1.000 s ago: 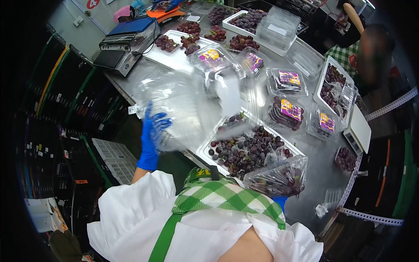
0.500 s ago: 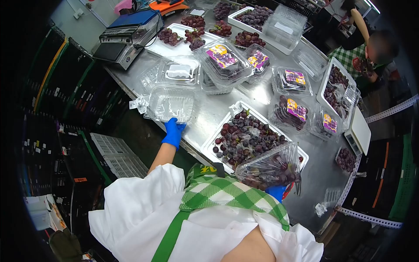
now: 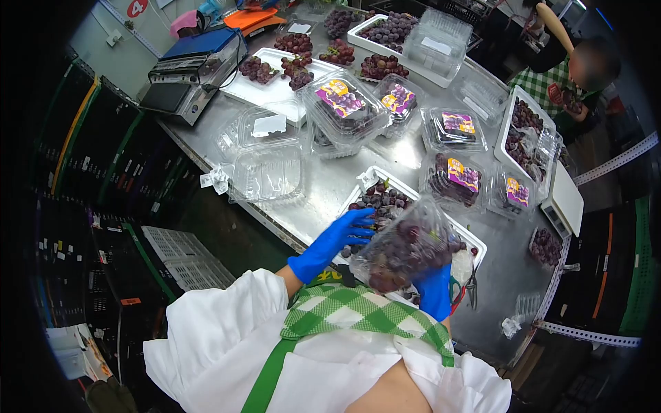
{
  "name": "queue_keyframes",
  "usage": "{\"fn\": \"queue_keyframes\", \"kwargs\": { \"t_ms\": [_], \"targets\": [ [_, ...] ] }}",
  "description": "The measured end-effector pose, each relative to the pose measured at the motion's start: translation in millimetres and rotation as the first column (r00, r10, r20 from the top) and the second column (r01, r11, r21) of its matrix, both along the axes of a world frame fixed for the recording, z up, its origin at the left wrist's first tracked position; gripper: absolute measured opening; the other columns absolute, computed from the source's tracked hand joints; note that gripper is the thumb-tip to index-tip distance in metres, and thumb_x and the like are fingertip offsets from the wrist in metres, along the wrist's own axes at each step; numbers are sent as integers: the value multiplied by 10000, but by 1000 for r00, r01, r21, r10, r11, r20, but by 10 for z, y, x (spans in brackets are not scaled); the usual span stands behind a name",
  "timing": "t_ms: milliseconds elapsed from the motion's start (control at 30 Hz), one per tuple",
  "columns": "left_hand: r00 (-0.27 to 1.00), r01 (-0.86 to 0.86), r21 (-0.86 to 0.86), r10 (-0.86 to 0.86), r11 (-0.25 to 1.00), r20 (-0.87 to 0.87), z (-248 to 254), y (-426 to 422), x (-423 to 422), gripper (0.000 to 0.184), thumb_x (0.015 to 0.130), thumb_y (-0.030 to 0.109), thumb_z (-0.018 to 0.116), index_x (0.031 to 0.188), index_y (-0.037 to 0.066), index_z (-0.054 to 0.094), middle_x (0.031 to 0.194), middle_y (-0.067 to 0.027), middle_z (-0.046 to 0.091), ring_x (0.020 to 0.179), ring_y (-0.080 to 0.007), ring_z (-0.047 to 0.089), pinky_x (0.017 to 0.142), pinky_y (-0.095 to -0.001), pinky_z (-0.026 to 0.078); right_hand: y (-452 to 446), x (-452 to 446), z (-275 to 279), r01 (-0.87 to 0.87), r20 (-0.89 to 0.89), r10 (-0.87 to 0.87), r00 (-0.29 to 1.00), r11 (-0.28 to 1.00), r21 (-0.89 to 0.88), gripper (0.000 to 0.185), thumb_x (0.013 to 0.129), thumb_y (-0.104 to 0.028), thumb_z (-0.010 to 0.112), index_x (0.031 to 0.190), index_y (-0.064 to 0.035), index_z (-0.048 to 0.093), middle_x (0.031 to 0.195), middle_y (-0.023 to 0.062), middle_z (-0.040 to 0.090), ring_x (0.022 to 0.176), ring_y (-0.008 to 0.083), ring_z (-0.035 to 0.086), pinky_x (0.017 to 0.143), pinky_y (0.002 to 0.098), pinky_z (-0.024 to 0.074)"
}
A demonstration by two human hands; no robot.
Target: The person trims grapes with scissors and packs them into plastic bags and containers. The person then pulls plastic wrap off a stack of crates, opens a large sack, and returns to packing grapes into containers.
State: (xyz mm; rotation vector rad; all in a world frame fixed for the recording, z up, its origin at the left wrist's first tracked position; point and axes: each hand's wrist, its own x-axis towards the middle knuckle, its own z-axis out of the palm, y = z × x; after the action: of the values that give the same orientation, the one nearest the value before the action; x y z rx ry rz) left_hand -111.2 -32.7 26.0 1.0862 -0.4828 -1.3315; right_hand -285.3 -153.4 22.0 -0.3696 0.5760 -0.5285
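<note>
My right hand (image 3: 434,292), in a blue glove, is closed on a clear plastic bag of dark grapes (image 3: 406,244), holding it tilted over a white tray (image 3: 475,241). My left hand (image 3: 334,244), also gloved in blue, is open, its fingers stretched toward the bag's left side; whether they touch it I cannot tell. Loose grapes (image 3: 385,198) fill the tray under the bag. Red-handled scissors (image 3: 471,289) show beside my right hand, blades pointing away; the hand partly hides how they are held. An open clear clamshell box (image 3: 268,172) rests at the table's left edge.
Labelled grape boxes (image 3: 344,107) stand across the metal table (image 3: 330,186). A scale (image 3: 563,205) and another grape tray (image 3: 506,151) are on the right. Empty clamshells (image 3: 437,45) are stacked at the back. A person (image 3: 571,76) works opposite, holding grapes. Black crates (image 3: 103,138) line the left.
My left hand has left the open clamshell box and come right, beside the bag. My right hand has raised the bag of grapes and moved it forward over the tray.
</note>
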Motion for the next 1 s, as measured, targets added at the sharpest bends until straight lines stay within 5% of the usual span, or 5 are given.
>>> {"fn": "queue_keyframes", "kwargs": {
  "t_ms": [100,200,567,867,1000],
  "targets": [
    [869,103,-97,-138,990,-475,13,-255,-115,573,836,475,314,1261,94,273,1213,-143,380,1087,-238,404,915,-366,332,-29,169,100,-77,8,77,997,996,38,481,851,-439,310,1170,-88,393,1085,88,484,975,248,470,846,402,388],
    [757,48,-137,-126,989,-642,1,-326,-97,575,833,478,325,1238,70,320,1233,-106,361,1088,-196,402,922,-316,333,-57,303,297,-114,-34,115,993,992,47,489,848,-450,311,1164,-88,399,1070,88,491,956,245,480,836,402,396],
    [704,-13,-270,-183,963,-686,-5,-443,-147,456,887,340,263,1247,60,265,1199,-96,392,1053,-204,429,907,-330,351,78,402,730,78,-259,-139,956,970,-232,484,850,-464,323,1152,-103,436,1014,-2,512,704,92,458,563,212,374],
    [801,-15,-193,-104,981,-590,-50,-522,-194,464,880,368,287,1225,60,315,1171,-89,413,1009,-175,448,873,-289,366,-39,134,558,-181,-515,-96,852,868,-462,517,877,-428,266,1202,-44,385,1090,36,487,863,122,458,735,218,354],
    [586,-49,-399,-297,916,-754,-120,-533,-201,495,873,388,268,1258,77,264,1230,-103,361,1082,-206,394,936,-333,305,-36,133,599,-170,-550,-128,825,872,-459,503,875,-415,291,1204,-47,386,1104,38,484,913,119,461,763,226,362]
  ]
}}
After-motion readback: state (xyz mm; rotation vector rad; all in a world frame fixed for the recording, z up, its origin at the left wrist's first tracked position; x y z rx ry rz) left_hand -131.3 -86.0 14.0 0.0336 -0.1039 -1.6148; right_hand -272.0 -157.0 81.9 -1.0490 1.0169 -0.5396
